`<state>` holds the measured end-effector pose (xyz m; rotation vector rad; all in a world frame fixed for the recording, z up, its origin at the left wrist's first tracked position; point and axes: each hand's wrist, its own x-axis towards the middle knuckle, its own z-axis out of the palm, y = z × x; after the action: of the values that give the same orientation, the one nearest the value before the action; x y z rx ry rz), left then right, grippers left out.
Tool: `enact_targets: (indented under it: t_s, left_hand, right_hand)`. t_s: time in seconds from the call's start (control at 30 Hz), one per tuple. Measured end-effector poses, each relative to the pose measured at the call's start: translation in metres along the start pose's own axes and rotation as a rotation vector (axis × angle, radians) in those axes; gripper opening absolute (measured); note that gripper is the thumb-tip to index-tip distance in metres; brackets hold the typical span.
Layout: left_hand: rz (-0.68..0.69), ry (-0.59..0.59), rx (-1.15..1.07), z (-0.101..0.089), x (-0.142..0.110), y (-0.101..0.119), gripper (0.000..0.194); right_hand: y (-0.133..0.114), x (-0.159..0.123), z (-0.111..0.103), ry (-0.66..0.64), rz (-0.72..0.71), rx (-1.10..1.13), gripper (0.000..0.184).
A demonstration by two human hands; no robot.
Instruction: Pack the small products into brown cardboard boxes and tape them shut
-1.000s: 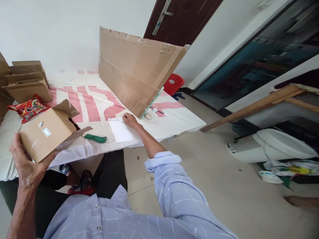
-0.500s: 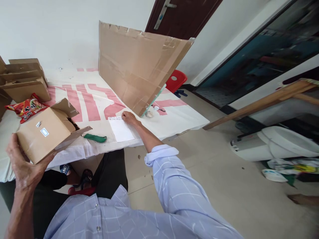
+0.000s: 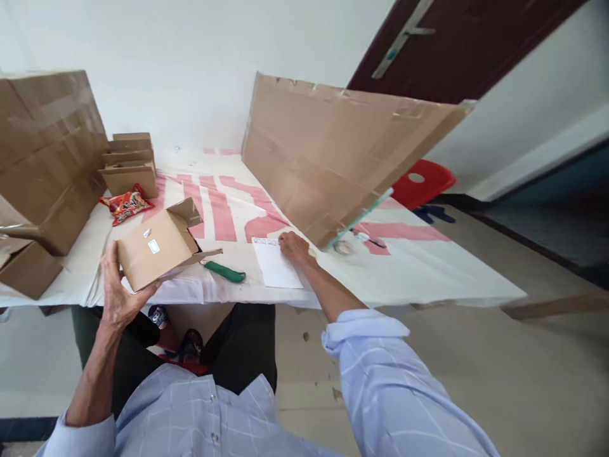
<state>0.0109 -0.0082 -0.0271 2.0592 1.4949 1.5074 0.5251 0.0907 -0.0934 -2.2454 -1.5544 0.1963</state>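
A small cardboard box (image 3: pixel 155 244) lies tilted at the table's front edge, its flaps standing open on the right. My left hand (image 3: pixel 118 292) grips the box by its near left corner, thumb and fingers spread round it. A blue-bordered label (image 3: pixel 153 246) and a smaller white piece are on its upper face. My right hand (image 3: pixel 295 247) is closed at the upper right corner of a white label sheet (image 3: pixel 278 270). A row of blue-edged labels runs along the sheet's top. My fingertips hide whatever is pinched there. Between the box and sheet lies a green-handled cutter (image 3: pixel 224 272).
A large cardboard panel (image 3: pixel 342 152) stands slanted behind my right hand. A tape roll (image 3: pixel 342 247) sits at its foot. At left are a red snack packet (image 3: pixel 126 204), small open boxes (image 3: pixel 128 168) and a big carton (image 3: pixel 52 146). A red chair (image 3: pixel 423 184) stands beyond the table.
The view has swung left, so the table's things appear further right and the big carton shows. My left hand still holds the box; my right hand stays at the sheet's corner.
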Motion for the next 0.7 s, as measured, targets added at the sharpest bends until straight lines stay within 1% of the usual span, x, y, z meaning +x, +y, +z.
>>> enact_targets:
  t_s: [0.1, 0.17, 0.23, 0.27, 0.3, 0.37, 0.4, 0.47, 0.5, 0.57, 0.63, 0.7]
  left_hand:
    - [-0.082, 0.000, -0.088, -0.011, -0.009, -0.013, 0.128]
    - [-0.140, -0.001, -0.149, -0.017, -0.014, -0.025, 0.130]
    - [-0.201, 0.007, -0.209, -0.022, -0.017, -0.038, 0.131]
    - [-0.229, 0.017, -0.238, -0.025, -0.019, -0.045, 0.132]
    - [-0.256, 0.030, -0.265, -0.028, -0.020, -0.051, 0.132]
    - [-0.305, 0.055, -0.310, -0.035, -0.023, -0.062, 0.131]
    - [-0.331, 0.057, -0.330, -0.039, -0.025, -0.067, 0.130]
    - [-0.393, 0.028, -0.350, -0.047, -0.028, -0.074, 0.122]
    - [-0.429, 0.002, -0.312, -0.051, -0.029, -0.077, 0.116]
    - [-0.495, -0.047, -0.141, -0.057, -0.031, -0.081, 0.095]
    - [-0.537, -0.067, 0.055, -0.059, -0.029, -0.085, 0.069]
    - [-0.563, -0.077, 0.164, -0.056, -0.023, -0.090, 0.051]
  right_hand:
    - [-0.014, -0.009, 0.000, 0.113, -0.044, 0.043, 0.031]
    - [-0.031, -0.015, 0.004, 0.173, -0.103, 0.078, 0.032]
    - [-0.057, -0.027, 0.012, 0.198, -0.226, 0.178, 0.029]
    - [-0.072, -0.035, 0.018, 0.179, -0.307, 0.262, 0.027]
    - [-0.089, -0.045, 0.024, 0.141, -0.393, 0.366, 0.028]
    - [-0.124, -0.071, 0.039, -0.023, -0.531, 0.564, 0.039]
    - [-0.140, -0.085, 0.047, -0.110, -0.569, 0.630, 0.047]
    - [-0.170, -0.112, 0.062, -0.249, -0.623, 0.703, 0.057]
    - [-0.182, -0.124, 0.069, -0.308, -0.647, 0.720, 0.060]
    - [-0.200, -0.144, 0.082, -0.384, -0.683, 0.735, 0.063]
    - [-0.213, -0.156, 0.094, -0.411, -0.693, 0.746, 0.066]
    - [-0.223, -0.161, 0.105, -0.409, -0.677, 0.764, 0.070]
